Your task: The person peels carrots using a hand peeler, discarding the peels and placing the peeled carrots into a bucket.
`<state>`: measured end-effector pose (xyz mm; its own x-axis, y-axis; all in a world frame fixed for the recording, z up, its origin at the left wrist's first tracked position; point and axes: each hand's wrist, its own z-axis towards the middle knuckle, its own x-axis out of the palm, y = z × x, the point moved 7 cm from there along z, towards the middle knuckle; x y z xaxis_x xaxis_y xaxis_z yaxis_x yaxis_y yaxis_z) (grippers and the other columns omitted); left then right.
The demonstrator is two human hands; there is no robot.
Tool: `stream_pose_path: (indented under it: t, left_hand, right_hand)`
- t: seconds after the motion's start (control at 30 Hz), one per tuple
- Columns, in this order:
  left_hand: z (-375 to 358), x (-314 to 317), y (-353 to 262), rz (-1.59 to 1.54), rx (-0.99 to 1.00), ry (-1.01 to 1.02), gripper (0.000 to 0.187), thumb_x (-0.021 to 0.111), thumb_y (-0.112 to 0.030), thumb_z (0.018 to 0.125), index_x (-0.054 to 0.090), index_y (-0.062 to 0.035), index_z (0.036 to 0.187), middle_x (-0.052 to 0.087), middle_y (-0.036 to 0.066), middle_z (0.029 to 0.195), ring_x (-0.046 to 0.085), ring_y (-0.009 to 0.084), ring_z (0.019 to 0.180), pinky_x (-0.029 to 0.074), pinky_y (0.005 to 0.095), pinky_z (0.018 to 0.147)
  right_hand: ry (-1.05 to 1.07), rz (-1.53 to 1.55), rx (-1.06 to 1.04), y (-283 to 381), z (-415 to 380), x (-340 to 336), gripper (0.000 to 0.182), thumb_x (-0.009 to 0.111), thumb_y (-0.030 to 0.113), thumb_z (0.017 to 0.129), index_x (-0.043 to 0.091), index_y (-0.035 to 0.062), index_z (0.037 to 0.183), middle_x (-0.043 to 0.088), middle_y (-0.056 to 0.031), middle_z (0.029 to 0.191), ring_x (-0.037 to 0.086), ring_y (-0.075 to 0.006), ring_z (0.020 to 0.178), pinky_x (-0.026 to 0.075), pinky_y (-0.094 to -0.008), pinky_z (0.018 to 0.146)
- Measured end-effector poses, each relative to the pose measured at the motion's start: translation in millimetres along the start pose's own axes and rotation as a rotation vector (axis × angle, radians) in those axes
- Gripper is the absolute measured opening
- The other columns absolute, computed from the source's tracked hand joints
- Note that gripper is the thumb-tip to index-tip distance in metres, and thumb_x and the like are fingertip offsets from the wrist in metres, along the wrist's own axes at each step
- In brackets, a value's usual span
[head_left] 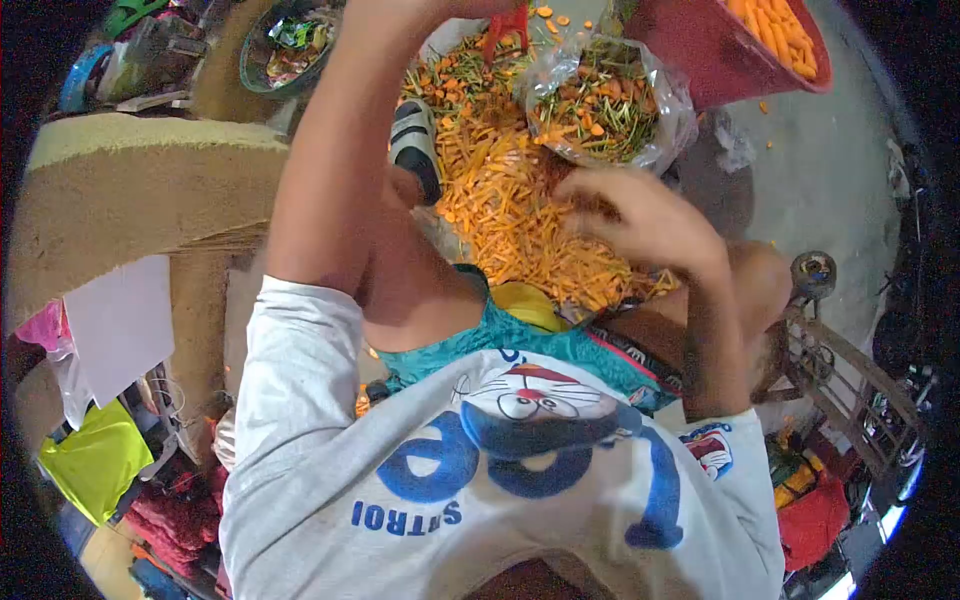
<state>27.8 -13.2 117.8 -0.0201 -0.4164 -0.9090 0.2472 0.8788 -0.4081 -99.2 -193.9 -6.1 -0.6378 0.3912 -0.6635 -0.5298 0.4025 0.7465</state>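
Observation:
My left hand (pixel 450 6) is at the top edge of the head view, partly cut off by the frame. It grips a red peeler (pixel 505 38) with a forked end pointing down. My right hand (pixel 640 215) is smeared by motion, its fingers hard to make out, above the right side of a heap of orange carrot strips (pixel 500 200). Just beyond the right hand stands a clear plastic bag (pixel 675 100) holding carrot tops, stubs and green stalks. More carrot trimmings (pixel 455 85) are spread on the floor below the left hand.
A red tub (pixel 680 45) at upper right contains whole orange carrots (pixel 775 35). A dark basket (pixel 262 60) with wrappers sits at upper left. My sandalled foot (pixel 415 150) is beside the heap. A wheeled metal frame (pixel 850 370) lies at right, a yellow-green cloth (pixel 97 460) at left.

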Motion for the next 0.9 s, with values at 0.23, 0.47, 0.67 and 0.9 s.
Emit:
stream_pose_path:
  t: [0.23, 0.47, 0.67, 0.9]
  left_hand:
    - [-12.1, 28.5, 40.3, -0.1, -0.07, 0.11, 0.033, 0.06, -0.002, 0.076, 0.061, 0.0122, 0.105, 0.066, 0.036, 0.104, 0.066, 0.0484, 0.102, 0.053, 0.0516, 0.087]
    - [-6.6, 18.3, 68.8, -0.106, -0.124, 0.035, 0.03, 0.061, -0.004, 0.074, 0.063, 0.0122, 0.099, 0.067, 0.037, 0.099, 0.067, 0.0503, 0.099, 0.053, 0.0531, 0.085]
    - [-21.5, 2.7, 66.2, -0.175, -0.091, -0.018, 0.027, 0.061, -0.004, 0.075, 0.063, 0.0112, 0.098, 0.067, 0.037, 0.096, 0.068, 0.0496, 0.097, 0.054, 0.0529, 0.083]
    - [-23.6, 3.6, 75.8, -0.182, -0.12, -0.029, 0.028, 0.06, -0.004, 0.075, 0.064, 0.0107, 0.099, 0.067, 0.036, 0.096, 0.068, 0.049, 0.096, 0.054, 0.0524, 0.083]
  right_hand:
    - [0.05, -0.462, 0.35, -250.5, 91.8, 26.2, 0.044, 0.065, 0.014, 0.087, 0.063, 0.0038, 0.129, 0.067, -0.021, 0.125, 0.064, -0.0389, 0.116, 0.053, -0.0477, 0.098]
    - [0.086, -0.653, 0.285, -311.4, 130.6, 59.0, 0.059, 0.062, 0.005, 0.082, 0.055, 0.0032, 0.141, 0.053, -0.0138, 0.148, 0.048, -0.0352, 0.138, 0.046, -0.0431, 0.112]
    - [0.213, -0.861, 0.262, -296.2, 127.7, 58.4, 0.063, 0.065, 0.007, 0.083, 0.055, 0.01, 0.145, 0.054, -0.0117, 0.148, 0.043, -0.0353, 0.143, 0.04, -0.0582, 0.113]
    - [0.182, -0.773, 0.267, -297.9, 120.3, 45.5, 0.066, 0.077, 0.022, 0.082, 0.056, 0.0086, 0.142, 0.057, -0.0109, 0.146, 0.047, -0.0307, 0.141, 0.045, -0.0545, 0.105]
